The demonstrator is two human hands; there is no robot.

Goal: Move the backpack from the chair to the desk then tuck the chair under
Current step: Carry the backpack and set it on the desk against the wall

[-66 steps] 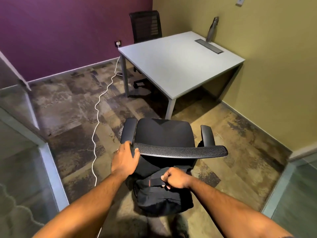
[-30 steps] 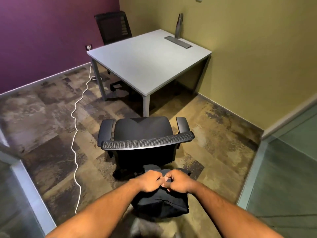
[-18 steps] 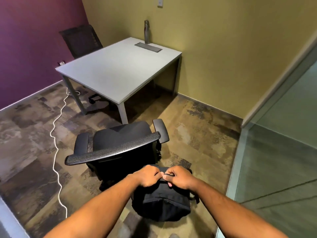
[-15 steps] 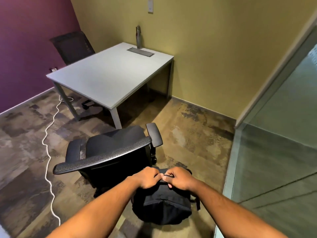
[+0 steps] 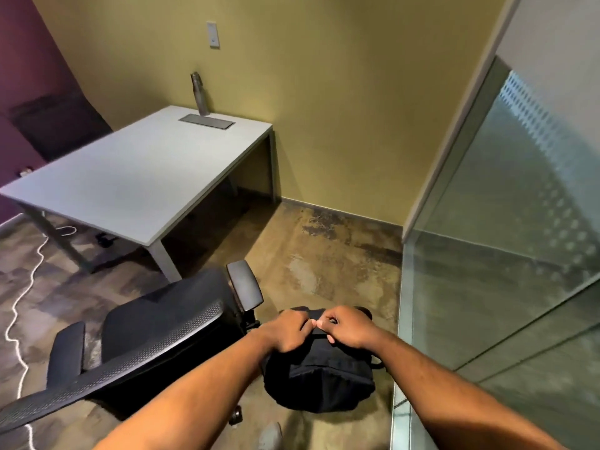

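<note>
Head view, looking down and forward: both grips are clenched side by side on the top handle of the black backpack [image 5: 319, 380], the left hand [image 5: 287, 329] and the right hand [image 5: 349, 328] with knuckles nearly touching each other. The backpack hangs below the two fists, clear of the chair and just beside the glass partition [image 5: 506, 254] on the right (whether its base touches the floor cannot be told). A light-coloured shoe tip [image 5: 271, 438] shows at the lower edge, below the bag.

Left of the bag stands the black office chair [image 5: 146, 332], its seat bare, mesh backrest nearest the camera and armrests pointing toward the table [image 5: 130, 177]. The chair sits well out from the table edge, not tucked under.

The grey table stands against the yellow wall, its top bare except for a metal bottle [image 5: 198, 92] upright at the far edge and a flush grey cable hatch [image 5: 206, 121] just in front of it. A second dark chair [image 5: 58, 125] is at the far side by the purple wall, blurred. A white cable [image 5: 19, 306] snakes across the patterned carpet at the left.
</note>
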